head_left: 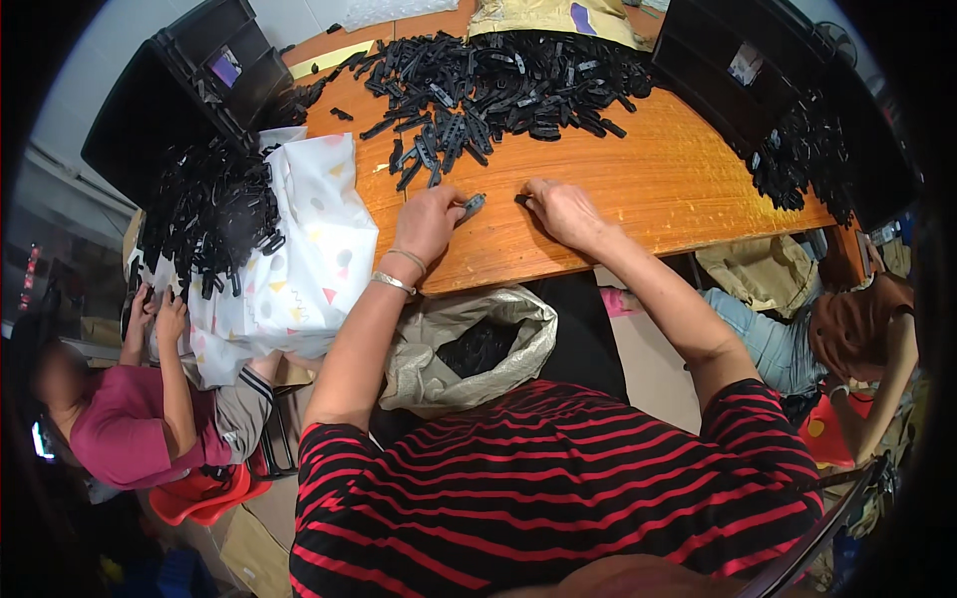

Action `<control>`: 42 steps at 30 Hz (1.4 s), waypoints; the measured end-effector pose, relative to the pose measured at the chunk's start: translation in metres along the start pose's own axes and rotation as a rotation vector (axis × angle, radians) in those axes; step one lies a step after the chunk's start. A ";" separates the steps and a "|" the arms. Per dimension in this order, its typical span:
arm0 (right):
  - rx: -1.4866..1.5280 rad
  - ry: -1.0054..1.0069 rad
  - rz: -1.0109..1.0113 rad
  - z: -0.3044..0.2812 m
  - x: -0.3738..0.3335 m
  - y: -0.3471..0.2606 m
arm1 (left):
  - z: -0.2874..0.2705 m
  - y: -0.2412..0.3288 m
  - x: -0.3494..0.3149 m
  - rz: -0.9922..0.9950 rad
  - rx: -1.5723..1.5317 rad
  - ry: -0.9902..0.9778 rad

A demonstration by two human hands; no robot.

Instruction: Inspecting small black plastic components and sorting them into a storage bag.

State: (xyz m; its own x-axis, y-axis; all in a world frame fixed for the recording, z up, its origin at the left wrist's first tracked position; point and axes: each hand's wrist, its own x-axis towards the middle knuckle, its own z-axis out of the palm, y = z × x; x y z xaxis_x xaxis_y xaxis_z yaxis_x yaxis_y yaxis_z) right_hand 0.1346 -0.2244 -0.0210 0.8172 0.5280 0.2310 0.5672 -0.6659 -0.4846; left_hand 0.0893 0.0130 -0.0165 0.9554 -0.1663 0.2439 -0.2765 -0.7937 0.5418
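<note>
My left hand (429, 224) is closed over the front of the wooden table, pinching a small dark grey plastic strip (473, 206) between thumb and fingers. A short gap to the right, my right hand (566, 212) pinches a small black plastic piece (521, 199), mostly hidden by the fingertips. Just beyond my hands spreads a big pile of black and grey plastic strips (508, 85), some with holes along them. Below the table edge, an open woven sack (533, 317) sits at my lap with black pieces (483, 347) inside.
Black bins (135, 95) (733, 60) stand at both far corners, with black parts spilling beside them. A patterned plastic sheet (324, 229) covers the table's left part. Co-workers sit at the left (130, 419) and right (862, 339). A brown sack (558, 20) lies behind the pile.
</note>
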 end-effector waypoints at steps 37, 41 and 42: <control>0.454 0.264 0.046 0.014 -0.016 -0.074 | 0.006 0.052 -0.026 -0.208 -0.474 0.268; 0.466 0.277 -0.010 0.015 -0.016 -0.071 | 0.009 0.054 -0.031 -0.199 -0.476 0.274; 0.487 0.288 -0.018 0.015 -0.016 -0.071 | 0.009 0.055 -0.032 -0.161 -0.620 0.290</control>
State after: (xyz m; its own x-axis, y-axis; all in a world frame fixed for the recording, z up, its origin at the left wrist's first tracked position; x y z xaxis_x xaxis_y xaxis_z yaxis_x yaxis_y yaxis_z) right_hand 0.0798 -0.1774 -0.0030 0.8417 0.3261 0.4304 0.5242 -0.3018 -0.7963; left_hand 0.0450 -0.0304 -0.0018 0.9472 0.1563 0.2801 -0.2243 -0.3013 0.9268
